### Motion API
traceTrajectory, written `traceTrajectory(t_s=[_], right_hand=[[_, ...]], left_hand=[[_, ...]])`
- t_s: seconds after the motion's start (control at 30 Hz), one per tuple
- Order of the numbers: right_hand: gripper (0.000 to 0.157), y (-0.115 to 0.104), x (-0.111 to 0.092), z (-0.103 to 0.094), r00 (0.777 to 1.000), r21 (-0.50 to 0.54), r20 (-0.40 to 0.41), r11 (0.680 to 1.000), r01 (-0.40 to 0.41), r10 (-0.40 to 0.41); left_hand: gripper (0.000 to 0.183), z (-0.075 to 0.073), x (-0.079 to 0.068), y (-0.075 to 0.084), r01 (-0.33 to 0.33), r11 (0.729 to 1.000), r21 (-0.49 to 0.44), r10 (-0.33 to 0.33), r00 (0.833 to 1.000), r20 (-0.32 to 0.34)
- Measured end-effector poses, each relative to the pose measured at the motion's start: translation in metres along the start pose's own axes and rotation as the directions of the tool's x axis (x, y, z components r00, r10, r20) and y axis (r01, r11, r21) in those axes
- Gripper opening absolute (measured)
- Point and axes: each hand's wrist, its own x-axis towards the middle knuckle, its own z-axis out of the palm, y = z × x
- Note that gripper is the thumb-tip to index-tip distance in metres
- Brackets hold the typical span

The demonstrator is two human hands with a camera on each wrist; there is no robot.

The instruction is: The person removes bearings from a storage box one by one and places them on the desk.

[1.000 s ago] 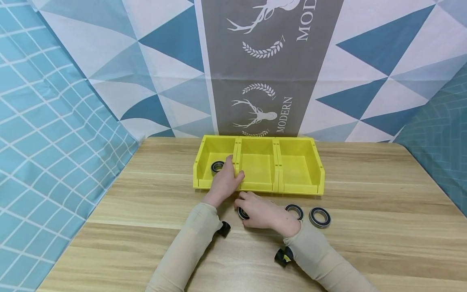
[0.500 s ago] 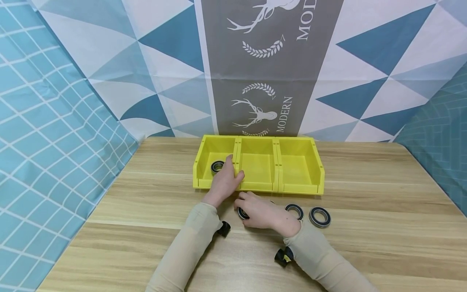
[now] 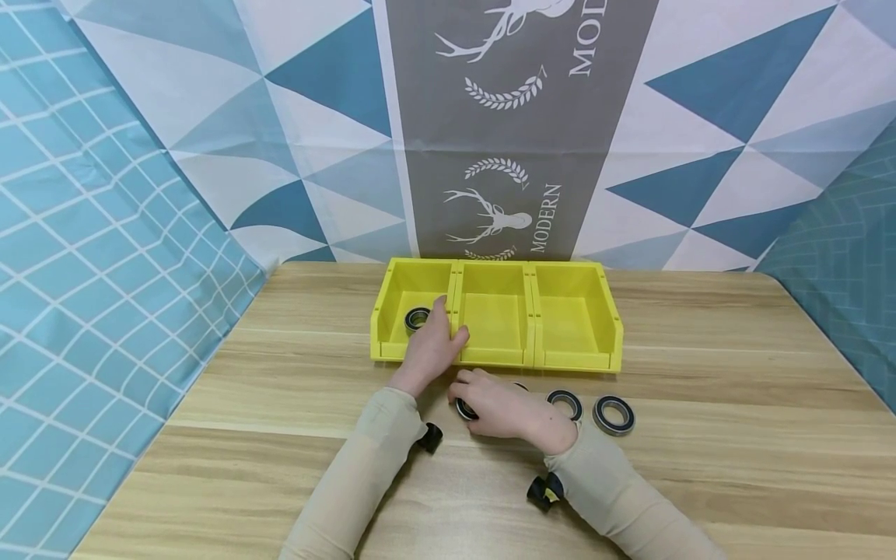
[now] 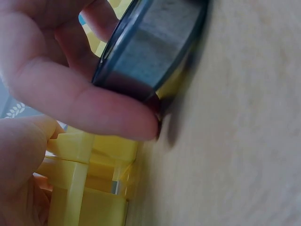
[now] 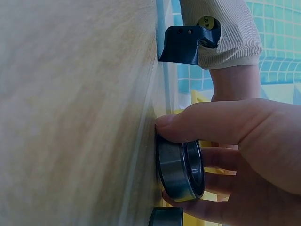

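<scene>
My left hand (image 3: 429, 346) grips the front of the yellow storage bin (image 3: 579, 362) at the divider between the left and middle compartments. A ball bearing (image 3: 416, 319) with a dark ring lies in the left compartment, partly behind that hand. Just in front of the bin, my right hand (image 3: 504, 406) holds another bearing (image 3: 464, 409) by its rim, low over the table. In the right wrist view, thumb and fingers pinch this held bearing (image 5: 176, 165) on opposite sides. The left wrist view shows its metal side (image 4: 155, 42) close up, tilted against the wood.
Two bearings, one inner (image 3: 564, 404) and one outer (image 3: 614, 416), lie flat on the wooden table (image 3: 700, 467) right of my right hand. A further bearing (image 3: 519, 386) is mostly hidden behind that hand. A patterned cloth wall (image 3: 504, 132) rises behind the bin.
</scene>
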Motion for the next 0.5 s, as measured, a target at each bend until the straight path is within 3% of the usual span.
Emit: traceTrajectory(t_s=[0.5], right_hand=[[0.027, -0.0013, -0.0011, -0.0013, 1.000, 0.003, -0.009, 1.000, 0.013, -0.013]], left_hand=[[0.067, -0.0003, 0.0011, 0.0001, 0.015, 1.000, -0.002, -0.015, 1.000, 0.011]])
